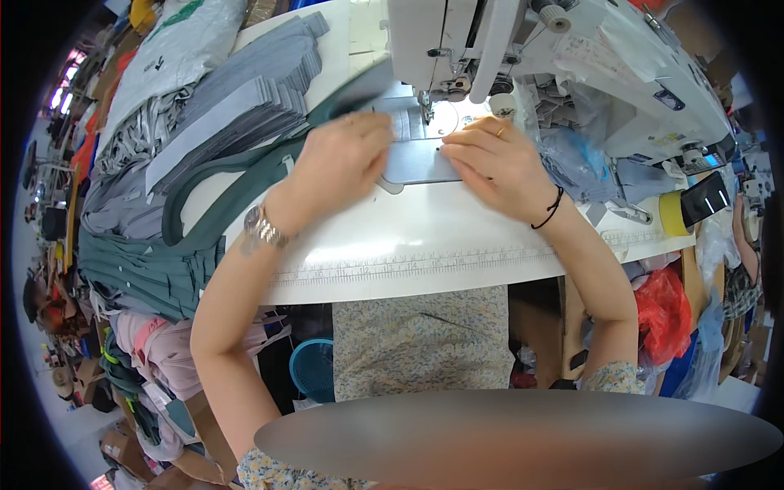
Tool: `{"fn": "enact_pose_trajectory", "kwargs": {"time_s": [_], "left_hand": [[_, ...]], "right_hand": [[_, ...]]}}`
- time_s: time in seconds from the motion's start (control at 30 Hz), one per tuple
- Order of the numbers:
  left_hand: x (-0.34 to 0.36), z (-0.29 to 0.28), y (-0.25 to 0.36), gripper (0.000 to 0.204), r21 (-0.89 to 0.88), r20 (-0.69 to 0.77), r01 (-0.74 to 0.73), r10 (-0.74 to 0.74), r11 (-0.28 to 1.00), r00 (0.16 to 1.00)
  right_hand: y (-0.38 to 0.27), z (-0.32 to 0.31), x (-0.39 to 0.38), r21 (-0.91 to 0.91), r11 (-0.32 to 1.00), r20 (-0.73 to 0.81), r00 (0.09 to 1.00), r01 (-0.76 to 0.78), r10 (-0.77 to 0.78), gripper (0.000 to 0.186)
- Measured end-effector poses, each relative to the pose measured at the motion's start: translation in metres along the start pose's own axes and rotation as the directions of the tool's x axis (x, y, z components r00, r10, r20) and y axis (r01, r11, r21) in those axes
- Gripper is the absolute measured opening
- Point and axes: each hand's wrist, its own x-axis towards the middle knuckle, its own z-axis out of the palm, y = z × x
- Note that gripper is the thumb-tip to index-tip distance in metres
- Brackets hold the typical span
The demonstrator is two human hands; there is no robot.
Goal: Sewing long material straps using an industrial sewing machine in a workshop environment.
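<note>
A dark green fabric strip [247,194] is spread left of the curled left hand [345,162]; the sewing-machine plate [418,166] is overlapped by the half-open right hand [502,170]; neither's hold can be told.

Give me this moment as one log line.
left hand: beside dark green strip; right hand: at metal plate; sewing machine: beyond hands; gray fabric stack: left of machine

Left hand [345,162], right hand [502,170], sewing machine [488,49]
</note>
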Motion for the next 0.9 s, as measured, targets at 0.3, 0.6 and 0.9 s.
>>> {"fn": "enact_pose_trajectory", "kwargs": {"time_s": [0.3,0.6,0.9], "left_hand": [[-0.026,-0.031,0.073,0.026,-0.191,0.045,-0.204,0.216,0.960,0.975],[-0.001,-0.033,0.057,0.016,-0.661,0.227,0.516,-0.510,0.546,0.830],[-0.004,-0.010,0.025,0.021,-0.019,-0.014,-0.079,0.078,0.997,0.997]], "right_hand": [[-0.039,0.006,0.061,-0.045,0.998,0.230,0.973,0.048,-0.036,0.012],[-0.026,-0.009,0.027,0.912,0.136,0.321,0.880,-0.387,0.349,0.015],[-0.015,-0.032,0.036,0.261,0.903,0.481,0.857,-0.342,0.186,0.011]]}}
